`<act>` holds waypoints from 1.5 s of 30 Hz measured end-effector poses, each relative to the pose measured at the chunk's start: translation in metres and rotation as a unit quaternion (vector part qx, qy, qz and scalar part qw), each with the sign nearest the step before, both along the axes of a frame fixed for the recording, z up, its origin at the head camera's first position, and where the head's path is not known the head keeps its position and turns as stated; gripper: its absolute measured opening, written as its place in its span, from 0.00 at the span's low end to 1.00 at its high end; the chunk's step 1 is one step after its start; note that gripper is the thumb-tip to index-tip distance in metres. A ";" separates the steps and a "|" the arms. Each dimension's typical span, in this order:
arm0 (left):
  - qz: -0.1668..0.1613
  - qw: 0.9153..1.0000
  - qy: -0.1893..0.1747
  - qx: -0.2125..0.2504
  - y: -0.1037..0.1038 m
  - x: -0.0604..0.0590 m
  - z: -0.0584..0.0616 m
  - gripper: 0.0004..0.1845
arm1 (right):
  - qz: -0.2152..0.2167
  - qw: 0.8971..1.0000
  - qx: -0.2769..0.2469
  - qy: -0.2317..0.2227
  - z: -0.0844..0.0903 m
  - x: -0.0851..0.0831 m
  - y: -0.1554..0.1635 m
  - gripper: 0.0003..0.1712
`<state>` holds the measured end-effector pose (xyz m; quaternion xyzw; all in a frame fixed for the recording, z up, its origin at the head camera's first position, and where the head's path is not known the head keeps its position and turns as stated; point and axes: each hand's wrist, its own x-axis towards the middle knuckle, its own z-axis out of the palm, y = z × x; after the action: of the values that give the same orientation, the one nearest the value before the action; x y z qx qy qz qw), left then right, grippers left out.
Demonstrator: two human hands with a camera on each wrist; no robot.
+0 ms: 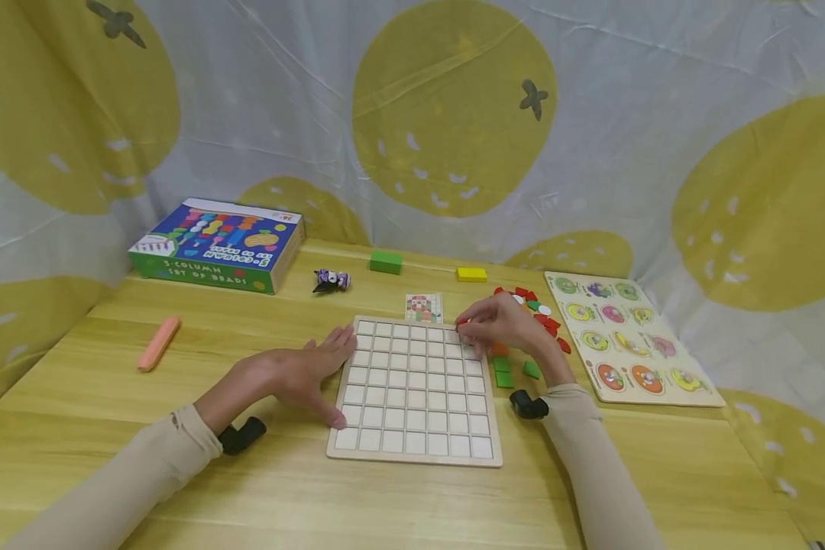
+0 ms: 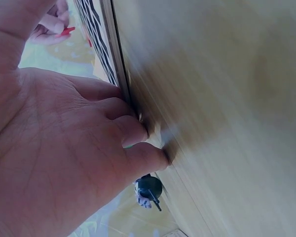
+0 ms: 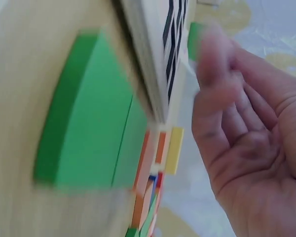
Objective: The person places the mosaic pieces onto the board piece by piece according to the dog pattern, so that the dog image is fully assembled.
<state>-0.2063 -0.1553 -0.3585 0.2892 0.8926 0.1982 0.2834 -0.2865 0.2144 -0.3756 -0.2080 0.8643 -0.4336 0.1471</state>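
Note:
A wooden grid board (image 1: 415, 461) with pale square cells lies in front of me. My left hand (image 1: 302, 378) rests along the board's left edge, fingers spread and thumb near its lower left corner. Over the upper right corner, my right hand (image 1: 498, 325) pinches a small red piece (image 2: 66, 31) between thumb and fingertips; its exact shape is unclear. Flat green squares (image 1: 503, 372) and an orange one (image 1: 499, 349) lie just right of the board, beneath that hand. A small picture card (image 1: 423, 307) sits beyond the top edge.
Behind my right hand lies a pile of loose red, green and white pieces (image 1: 551, 326). A fruit puzzle board (image 1: 605, 344) is at the right. Further back stand a green block (image 1: 386, 263), a yellow block (image 1: 471, 274), a purple-black trinket (image 1: 332, 280) and a bead-set box (image 1: 213, 244); an orange stick (image 1: 159, 344) lies left.

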 end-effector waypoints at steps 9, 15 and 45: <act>0.002 1.000 0.000 0.000 -0.001 0.000 -0.002 0.70 | 0.039 0.999 0.002 0.007 0.003 0.001 -0.038 0.08; 0.001 1.000 -0.003 -0.002 0.000 -0.002 -0.003 0.69 | 0.041 0.999 0.005 -0.003 0.003 -0.002 -0.064 0.06; -0.002 1.000 -0.005 -0.007 0.000 -0.001 0.000 0.69 | -0.009 0.996 0.069 0.059 -0.001 -0.013 -0.128 0.05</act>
<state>-0.2076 -0.1556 -0.3581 0.2878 0.8919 0.1928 0.2907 -0.2999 0.0866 -0.3765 -0.2146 0.9012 -0.3613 0.1057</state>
